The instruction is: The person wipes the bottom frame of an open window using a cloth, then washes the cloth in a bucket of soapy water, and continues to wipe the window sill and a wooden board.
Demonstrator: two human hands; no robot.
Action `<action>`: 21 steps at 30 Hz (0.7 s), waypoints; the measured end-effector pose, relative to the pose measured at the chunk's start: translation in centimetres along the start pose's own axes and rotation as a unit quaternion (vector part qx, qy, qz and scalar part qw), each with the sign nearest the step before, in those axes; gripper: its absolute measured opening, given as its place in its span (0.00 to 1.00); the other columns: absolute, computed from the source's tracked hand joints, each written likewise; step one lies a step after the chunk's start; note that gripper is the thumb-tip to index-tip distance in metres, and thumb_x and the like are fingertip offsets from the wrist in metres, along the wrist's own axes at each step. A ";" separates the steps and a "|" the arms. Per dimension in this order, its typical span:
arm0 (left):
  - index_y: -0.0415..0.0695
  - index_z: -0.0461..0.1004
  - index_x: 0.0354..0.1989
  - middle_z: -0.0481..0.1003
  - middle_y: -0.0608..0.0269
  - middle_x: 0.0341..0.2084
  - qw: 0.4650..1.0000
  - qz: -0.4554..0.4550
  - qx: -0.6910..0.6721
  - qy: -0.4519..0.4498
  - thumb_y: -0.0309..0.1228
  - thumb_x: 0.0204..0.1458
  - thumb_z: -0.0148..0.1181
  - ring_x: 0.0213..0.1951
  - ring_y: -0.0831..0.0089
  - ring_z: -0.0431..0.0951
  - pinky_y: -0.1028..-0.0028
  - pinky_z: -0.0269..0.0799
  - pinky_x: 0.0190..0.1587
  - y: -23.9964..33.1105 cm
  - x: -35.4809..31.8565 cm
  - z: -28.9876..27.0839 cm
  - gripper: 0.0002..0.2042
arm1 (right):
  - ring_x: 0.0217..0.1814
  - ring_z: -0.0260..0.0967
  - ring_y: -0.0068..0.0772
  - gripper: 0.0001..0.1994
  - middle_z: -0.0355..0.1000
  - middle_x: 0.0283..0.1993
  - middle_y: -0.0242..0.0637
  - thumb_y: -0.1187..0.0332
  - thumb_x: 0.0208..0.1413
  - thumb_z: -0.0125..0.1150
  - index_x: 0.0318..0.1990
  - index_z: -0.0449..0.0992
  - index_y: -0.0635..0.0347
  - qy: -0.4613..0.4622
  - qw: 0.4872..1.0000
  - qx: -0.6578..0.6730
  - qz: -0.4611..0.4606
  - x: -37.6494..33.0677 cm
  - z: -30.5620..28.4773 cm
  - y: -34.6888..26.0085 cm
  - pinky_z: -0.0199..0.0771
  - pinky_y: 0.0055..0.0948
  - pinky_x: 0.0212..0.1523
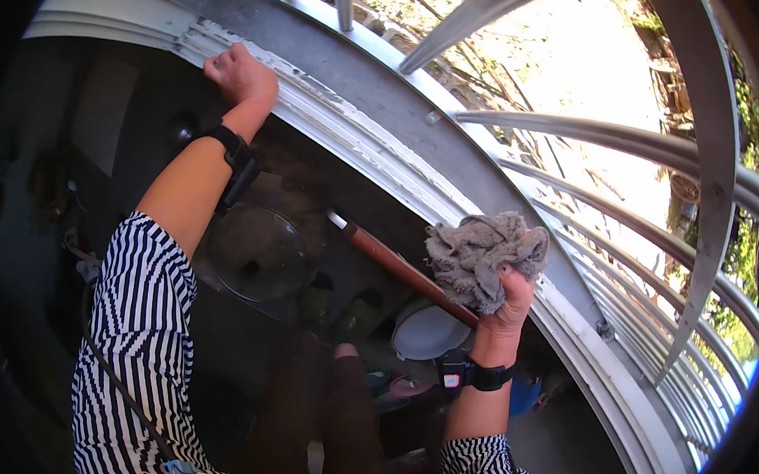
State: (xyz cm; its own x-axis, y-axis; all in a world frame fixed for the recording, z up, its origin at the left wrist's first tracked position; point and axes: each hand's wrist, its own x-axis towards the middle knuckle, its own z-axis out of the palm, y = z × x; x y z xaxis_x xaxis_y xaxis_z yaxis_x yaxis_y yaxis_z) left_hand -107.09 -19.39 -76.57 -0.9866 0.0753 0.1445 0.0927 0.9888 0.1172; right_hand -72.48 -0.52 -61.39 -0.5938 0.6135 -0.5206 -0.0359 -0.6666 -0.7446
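A crumpled grey cleaning cloth (486, 255) is bunched in my right hand (513, 304), which hides part of the white window frame (350, 141) behind it. The thumb presses into the cloth's folds. Farther left, my left hand (246, 77) has its fingers curled at the same frame, gripping its grooved track. White paint on this track looks chipped and dirty. Close below the cloth a reddish-brown pole (395, 268) with a pale tip slants down to the right, its lower end running behind my right wrist.
Metal railings (608, 137) stand beyond the grey outer sill (378, 91), with sunlit ground outside. Down in the dark room are a round transparent lid-like object (263, 252), a white basin (430, 332) and a pair of slippers (358, 313).
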 end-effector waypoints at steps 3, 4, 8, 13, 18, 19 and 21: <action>0.38 0.66 0.39 0.68 0.46 0.43 0.999 0.024 0.027 -0.037 0.24 0.42 0.54 0.54 0.51 0.53 0.61 0.46 0.60 -0.5 0.3 -0.1 0.13 | 0.45 0.70 0.35 0.29 0.71 0.43 0.42 0.74 0.32 0.65 0.49 0.65 0.67 0.015 0.999 0.008 0.042 -5.7 -2.1 0.6 0.69 0.35 0.51; 0.38 0.66 0.39 0.68 0.46 0.43 0.999 0.023 0.040 -0.023 0.25 0.42 0.54 0.54 0.52 0.54 0.61 0.44 0.60 -1.2 0.6 0.2 0.13 | 0.45 0.70 0.32 0.29 0.71 0.43 0.39 0.74 0.32 0.66 0.48 0.66 0.66 0.004 0.998 -0.005 0.069 -7.4 -2.4 0.6 0.68 0.32 0.51; 0.39 0.67 0.40 0.69 0.48 0.42 0.998 0.040 0.055 -0.010 0.27 0.42 0.53 0.54 0.54 0.55 0.59 0.38 0.61 -2.4 1.7 2.4 0.14 | 0.44 0.68 0.24 0.23 0.71 0.41 0.32 0.79 0.37 0.63 0.46 0.68 0.62 -0.008 0.984 -0.017 0.174 -13.8 -4.2 1.1 0.66 0.26 0.50; 0.37 0.57 0.56 0.62 0.50 0.54 0.972 0.019 -0.216 -0.090 0.25 0.49 0.49 0.59 0.55 0.56 0.62 0.45 0.62 -6.7 3.1 3.8 0.23 | 0.44 0.68 0.24 0.24 0.71 0.42 0.33 0.79 0.37 0.63 0.47 0.68 0.63 0.031 0.967 -0.058 0.245 -17.5 -7.4 4.1 0.67 0.27 0.49; 0.38 0.62 0.52 0.64 0.51 0.52 0.964 0.173 -0.203 -0.016 0.26 0.52 0.49 0.56 0.57 0.61 0.63 0.51 0.60 -9.5 -3.4 -1.5 0.18 | 0.42 0.69 0.21 0.23 0.71 0.41 0.32 0.80 0.40 0.62 0.48 0.68 0.63 0.052 0.959 -0.091 0.263 -20.7 -9.6 4.6 0.69 0.25 0.47; 0.37 0.64 0.50 0.66 0.51 0.50 0.960 0.182 -0.209 -0.027 0.27 0.53 0.49 0.54 0.59 0.64 0.65 0.55 0.58 -10.3 -5.5 -3.6 0.16 | 0.42 0.69 0.22 0.23 0.71 0.41 0.33 0.80 0.40 0.62 0.48 0.67 0.63 0.050 0.958 -0.095 0.266 -21.4 -10.1 3.9 0.69 0.25 0.47; 0.35 0.70 0.43 0.71 0.54 0.42 0.922 0.068 -0.340 -0.170 0.28 0.55 0.49 0.46 0.67 0.70 0.71 0.64 0.50 -11.9 -10.0 -7.3 0.11 | 0.42 0.69 0.22 0.23 0.71 0.41 0.33 0.81 0.40 0.62 0.48 0.67 0.64 0.055 0.957 -0.091 0.271 -22.1 -10.2 3.6 0.69 0.25 0.47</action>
State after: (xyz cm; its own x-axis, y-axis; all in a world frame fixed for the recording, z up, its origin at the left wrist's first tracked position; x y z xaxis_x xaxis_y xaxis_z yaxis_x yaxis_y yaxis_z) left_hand -97.39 -32.86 -72.28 -0.9340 0.3435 -0.0986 0.1683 0.6660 0.7267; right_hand -51.29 -12.15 -56.77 -0.3975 0.2459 -0.8841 0.3993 -0.8211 -0.4079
